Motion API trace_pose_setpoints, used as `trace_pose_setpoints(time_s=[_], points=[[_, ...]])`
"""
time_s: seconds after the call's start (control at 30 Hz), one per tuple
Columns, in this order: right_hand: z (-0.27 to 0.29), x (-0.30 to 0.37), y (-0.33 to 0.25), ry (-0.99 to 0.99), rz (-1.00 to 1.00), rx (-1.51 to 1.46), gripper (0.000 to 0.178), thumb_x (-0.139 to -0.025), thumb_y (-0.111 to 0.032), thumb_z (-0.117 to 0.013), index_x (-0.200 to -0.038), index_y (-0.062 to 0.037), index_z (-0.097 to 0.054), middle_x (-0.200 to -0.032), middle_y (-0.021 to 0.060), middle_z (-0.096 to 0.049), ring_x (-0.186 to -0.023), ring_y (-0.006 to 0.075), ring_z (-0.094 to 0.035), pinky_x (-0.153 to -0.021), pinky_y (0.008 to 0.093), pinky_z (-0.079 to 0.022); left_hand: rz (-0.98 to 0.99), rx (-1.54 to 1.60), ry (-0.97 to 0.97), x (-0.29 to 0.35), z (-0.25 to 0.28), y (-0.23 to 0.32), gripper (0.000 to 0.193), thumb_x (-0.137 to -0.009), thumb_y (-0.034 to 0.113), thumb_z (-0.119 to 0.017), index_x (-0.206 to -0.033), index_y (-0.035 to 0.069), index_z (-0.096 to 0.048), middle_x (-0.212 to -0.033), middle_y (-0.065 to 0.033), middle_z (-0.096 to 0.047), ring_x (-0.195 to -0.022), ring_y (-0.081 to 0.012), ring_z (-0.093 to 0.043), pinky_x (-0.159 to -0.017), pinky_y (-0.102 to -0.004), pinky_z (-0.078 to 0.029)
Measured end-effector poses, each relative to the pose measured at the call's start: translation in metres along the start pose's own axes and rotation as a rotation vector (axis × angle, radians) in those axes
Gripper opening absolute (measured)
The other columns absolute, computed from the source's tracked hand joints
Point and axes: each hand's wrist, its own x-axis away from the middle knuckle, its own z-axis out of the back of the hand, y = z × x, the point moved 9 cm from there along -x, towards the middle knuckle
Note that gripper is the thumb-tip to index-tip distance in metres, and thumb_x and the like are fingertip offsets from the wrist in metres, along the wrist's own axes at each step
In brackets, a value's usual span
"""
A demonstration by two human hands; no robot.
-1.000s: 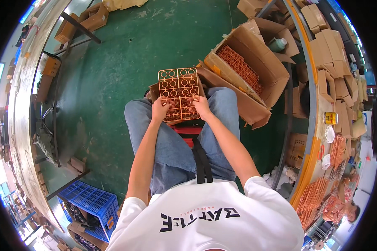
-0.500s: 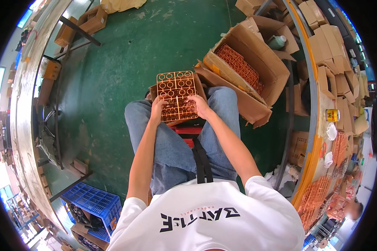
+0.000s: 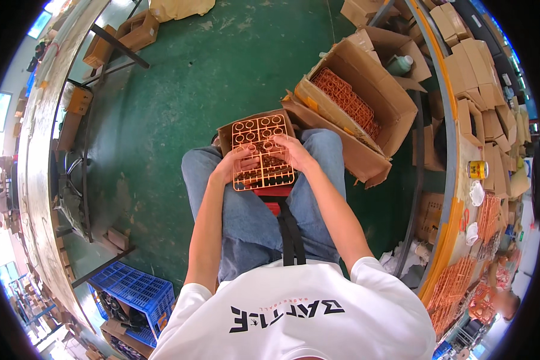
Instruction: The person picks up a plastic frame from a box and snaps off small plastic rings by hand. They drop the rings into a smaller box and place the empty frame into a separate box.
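Observation:
An orange plastic moulded frame (image 3: 259, 177), a flat grid with rings along its far half, lies across my two hands over my lap. My left hand (image 3: 241, 162) grips its left side, and some fingers show through the grid. On the right side, my right hand (image 3: 291, 152) holds the frame near its middle, fingertips among the bars. Beneath the frame stands an open cardboard box (image 3: 224, 135) between my knees, with small reddish-brown pieces partly visible through the grid. Whether a finger presses on a single ring is too small to tell.
A large open carton (image 3: 396, 114) at the right holds a stack of similar orange frames (image 3: 345, 99). Benches run along both sides; more orange frames (image 3: 453, 282) and a yellow can (image 3: 477, 170) lie on the right one. A blue crate (image 3: 135, 291) stands at lower left.
The frame has come nearer to me and slightly right, uncovering more of the box's far rim. Both hands now sit further toward the frame's ringed half.

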Motion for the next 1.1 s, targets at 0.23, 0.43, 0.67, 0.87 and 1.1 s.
trace_pose_setpoints(time_s=[0.23, 0.43, 0.67, 0.87, 1.1], points=[[0.01, 0.001, 0.018, 0.111, -0.103, 0.169, 0.016, -0.081, -0.008, -0.057, -0.095, -0.0016, -0.051, -0.087, 0.0113, -0.062, -0.071, 0.0229, -0.065, -0.055, 0.0255, -0.054, -0.281, -0.226, 0.233, -0.008, 0.017, 0.016, 0.025, -0.083, 0.015, -0.056, -0.106, 0.006, -0.051, -0.098, -0.0037, -0.059, -0.082, -0.0163, -0.058, -0.071, -0.0294, -0.052], [0.014, -0.004, 0.034, 0.167, -0.076, 0.352, 0.019, -0.083, -0.016, -0.058, -0.093, -0.0025, -0.05, -0.086, 0.0097, -0.061, -0.071, 0.0208, -0.064, -0.055, 0.0272, -0.053, -0.518, -0.483, 0.42, -0.008, 0.045, 0.024, 0.014, -0.074, 0.006, -0.065, -0.086, 0.0, -0.059, -0.078, -0.0032, -0.061, -0.069, -0.0087, -0.056, -0.061, -0.0226, -0.047], [0.016, -0.002, 0.027, 0.175, -0.077, 0.263, 0.022, -0.086, -0.028, -0.055, -0.088, -0.0055, -0.054, -0.083, 0.0054, -0.059, -0.068, 0.017, -0.06, -0.06, 0.0277, -0.052, -0.379, -0.367, 0.419, -0.017, 0.049, 0.013, 0.029, -0.076, 0.013, -0.063, -0.1, 0.001, -0.051, -0.084, -0.0042, -0.056, -0.066, -0.0108, -0.054, -0.052, -0.0235, -0.047], [0.01, 0.002, 0.027, 0.077, -0.119, 0.217, 0.014, -0.084, -0.014, -0.055, -0.092, -0.003, -0.058, -0.085, 0.0073, -0.061, -0.072, 0.0156, -0.06, -0.06, 0.025, -0.053, -0.318, -0.259, 0.208, -0.012, 0.017, 0.015, 0.021, -0.081, 0.005, -0.057, -0.1, 0.001, -0.052, -0.093, -0.0079, -0.061, -0.081, -0.0155, -0.061, -0.067, -0.0251, -0.051], [0.014, -0.007, 0.036, 0.134, -0.064, 0.196, 0.011, -0.08, 0.004, -0.049, -0.088, 0.0041, -0.056, -0.086, 0.0113, -0.058, -0.079, 0.0197, -0.061, -0.067, 0.0293, -0.056, -0.471, -0.388, 0.39, -0.007, 0.035, 0.019, 0.019, -0.082, -0.003, -0.05, -0.1, 0.001, -0.053, -0.087, -0.0076, -0.062, -0.079, -0.0153, -0.061, -0.064, -0.0274, -0.053]])
